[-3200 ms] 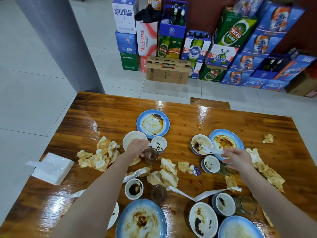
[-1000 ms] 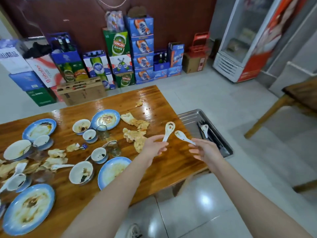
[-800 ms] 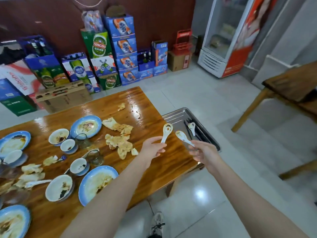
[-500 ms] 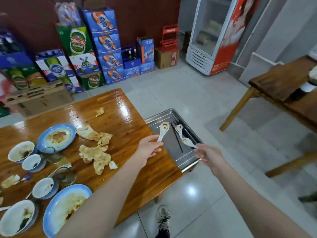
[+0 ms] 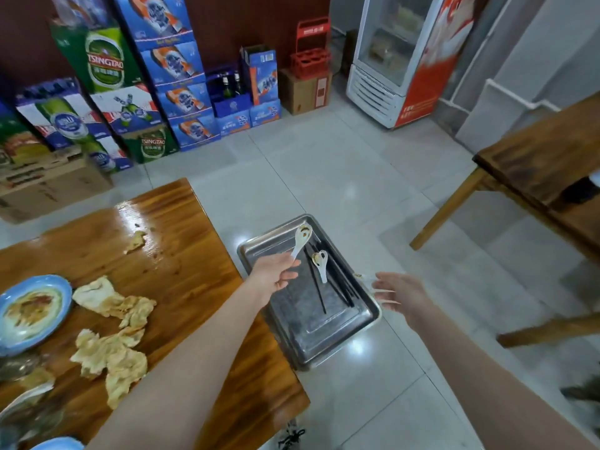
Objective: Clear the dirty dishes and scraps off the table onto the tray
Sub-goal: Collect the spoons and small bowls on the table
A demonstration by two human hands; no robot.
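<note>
Steel tray (image 5: 324,345) just off end of wooden table (image 5: 181,261): rectangular, shiny, long side running away from camera. Inside: black chopsticks (image 5: 339,285) in loose bundle, lengthwise. Lying spoon (image 5: 322,266) beside them, white, bowl at far end, sauce-stained; maybe 2 bowls overlapping, can't tell. Held spoon (image 5: 302,239), white, over tray's far half, bowl up, brown smear inside, handle pinched by left hand (image 5: 276,274). On table: blue plate (image 5: 32,311), sauce-smeared, at left edge; 2 heaps of crumpled tan scraps (image 5: 112,355) beside it; 1 small scrap (image 5: 136,241) farther back.

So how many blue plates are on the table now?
2. One blue plate sits at the left edge of view; a second plate shows only its rim at the bottom edge. More may lie outside the frame.
</note>
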